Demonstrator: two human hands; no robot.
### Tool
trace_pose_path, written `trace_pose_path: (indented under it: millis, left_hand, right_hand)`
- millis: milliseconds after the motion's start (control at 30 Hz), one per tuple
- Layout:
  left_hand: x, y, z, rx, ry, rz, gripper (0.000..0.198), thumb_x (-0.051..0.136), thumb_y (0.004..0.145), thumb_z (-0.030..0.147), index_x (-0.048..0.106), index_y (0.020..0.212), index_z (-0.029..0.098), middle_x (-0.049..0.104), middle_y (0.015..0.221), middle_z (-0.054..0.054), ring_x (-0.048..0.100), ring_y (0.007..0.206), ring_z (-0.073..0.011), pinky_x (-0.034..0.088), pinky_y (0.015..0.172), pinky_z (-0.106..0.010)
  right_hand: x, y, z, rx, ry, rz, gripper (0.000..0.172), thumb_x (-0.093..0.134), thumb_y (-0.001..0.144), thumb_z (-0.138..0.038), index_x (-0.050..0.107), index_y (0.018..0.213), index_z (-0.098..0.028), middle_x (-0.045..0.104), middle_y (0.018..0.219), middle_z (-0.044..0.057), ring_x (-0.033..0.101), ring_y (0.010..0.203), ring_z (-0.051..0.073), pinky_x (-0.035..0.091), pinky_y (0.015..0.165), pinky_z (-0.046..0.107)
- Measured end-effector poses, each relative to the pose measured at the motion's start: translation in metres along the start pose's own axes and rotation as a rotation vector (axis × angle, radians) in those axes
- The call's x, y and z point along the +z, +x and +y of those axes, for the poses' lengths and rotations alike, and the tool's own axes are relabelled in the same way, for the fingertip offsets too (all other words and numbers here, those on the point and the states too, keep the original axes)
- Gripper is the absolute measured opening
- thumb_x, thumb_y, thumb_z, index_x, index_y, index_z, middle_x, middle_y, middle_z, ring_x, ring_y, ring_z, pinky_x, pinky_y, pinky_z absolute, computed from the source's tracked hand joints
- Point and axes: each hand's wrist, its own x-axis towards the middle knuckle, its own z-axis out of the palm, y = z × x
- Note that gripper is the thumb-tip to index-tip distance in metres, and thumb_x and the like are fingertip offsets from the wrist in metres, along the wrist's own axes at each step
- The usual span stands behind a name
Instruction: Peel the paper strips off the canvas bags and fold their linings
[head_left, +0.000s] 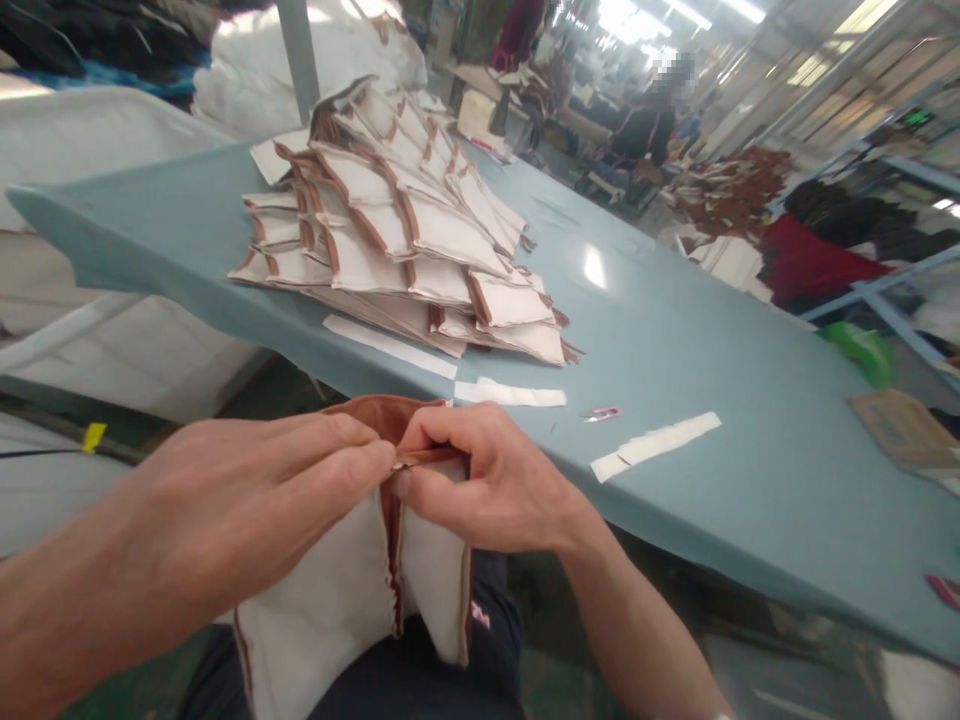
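Note:
A white fabric piece with brown edging (322,590) hangs over my lap, its brown side showing at the top. My left hand (262,490) is closed on its upper edge, fingertips pressed at the brown seam. Right beside them, my right hand (480,480) pinches the same brown edge between thumb and fingers. The two hands meet at the top of a seam that runs down the middle of the piece. Part of the fabric is hidden behind the left hand and forearm.
On the blue-green table (675,350) lies a stack of similar white pieces with brown edges (405,220). White strips (656,445) and small pink-handled thread snips (602,413) lie near the front edge. A blue rack (885,290) stands right; a person (645,125) is farther back.

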Motion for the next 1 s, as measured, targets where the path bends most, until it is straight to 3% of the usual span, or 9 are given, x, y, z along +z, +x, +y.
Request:
trace_pose_path:
  millis: [100,200,333,533,633,767,900,1000]
  left_hand:
    - [-0.026,0.013,0.025,0.280,0.137,-0.011,0.036,0.035,0.119,0.016,0.069,0.112,0.026,0.075,0.096,0.002,0.073,0.084,-0.0159,0.055,0.079,-0.027]
    - [-0.040,0.020,0.033,0.330,0.288,-0.067,0.047,0.025,0.110,0.001,0.064,0.123,0.023,0.079,0.110,-0.002,0.075,0.096,-0.0173,0.057,0.091,-0.027]
    - [-0.035,0.014,0.022,0.374,0.415,-0.169,0.058,0.028,0.098,-0.009,0.061,0.134,0.020,0.077,0.115,-0.002,0.071,0.102,-0.0190,0.053,0.096,-0.029]
    - [-0.027,0.008,0.018,0.357,0.460,-0.168,0.061,0.030,0.099,-0.011,0.062,0.141,0.018,0.078,0.122,-0.005,0.068,0.109,-0.0217,0.049,0.105,-0.033]
    - [-0.024,0.010,0.019,0.342,0.427,-0.129,0.053,0.029,0.109,-0.005,0.064,0.141,0.018,0.080,0.122,-0.006,0.071,0.109,-0.0203,0.052,0.101,-0.031]
    - [-0.019,0.014,0.026,0.193,0.256,0.002,0.028,0.039,0.124,0.018,0.066,0.125,0.027,0.082,0.108,0.001,0.077,0.098,-0.0143,0.057,0.097,-0.023]
    - [-0.026,0.019,0.031,0.039,0.251,0.071,0.024,0.048,0.120,0.029,0.070,0.129,0.032,0.084,0.102,0.009,0.078,0.078,-0.0095,0.056,0.075,-0.017]
    - [-0.034,0.020,0.031,-0.016,0.151,0.003,0.021,0.057,0.115,0.034,0.077,0.121,0.032,0.085,0.098,0.011,0.077,0.074,-0.0101,0.052,0.065,-0.018]
  right_hand:
    - [0.006,0.003,0.011,0.077,0.207,-0.036,0.023,0.071,0.083,-0.024,0.054,0.068,-0.023,0.042,0.066,-0.009,0.040,0.065,0.010,0.033,0.061,0.024]
    - [0.011,0.006,0.020,0.150,0.426,-0.077,0.029,0.081,0.082,-0.029,0.056,0.069,-0.022,0.038,0.066,-0.010,0.036,0.063,0.010,0.031,0.057,0.024]
    - [0.014,0.006,0.030,0.231,0.602,-0.098,0.038,0.093,0.078,-0.039,0.059,0.072,-0.022,0.040,0.065,-0.011,0.033,0.059,0.009,0.032,0.053,0.022]
    - [0.017,0.004,0.041,0.314,0.706,-0.084,0.042,0.089,0.078,-0.054,0.062,0.077,-0.022,0.051,0.064,-0.008,0.038,0.054,0.009,0.034,0.050,0.022]
    - [0.018,0.005,0.041,0.291,0.627,-0.037,0.032,0.084,0.081,-0.044,0.061,0.078,-0.022,0.049,0.065,-0.009,0.037,0.057,0.009,0.034,0.052,0.022]
    - [0.014,0.004,0.033,0.116,0.382,-0.014,0.014,0.069,0.082,-0.027,0.057,0.075,-0.023,0.040,0.062,-0.010,0.033,0.057,0.009,0.032,0.052,0.022]
    - [0.013,-0.003,0.025,-0.103,0.055,0.094,0.010,0.060,0.080,-0.022,0.053,0.073,-0.024,0.044,0.061,-0.010,0.036,0.055,0.009,0.032,0.056,0.024]
    - [0.014,-0.010,0.022,-0.164,-0.091,0.135,0.008,0.059,0.084,-0.020,0.060,0.077,-0.023,0.059,0.067,-0.006,0.047,0.058,0.009,0.038,0.061,0.025]
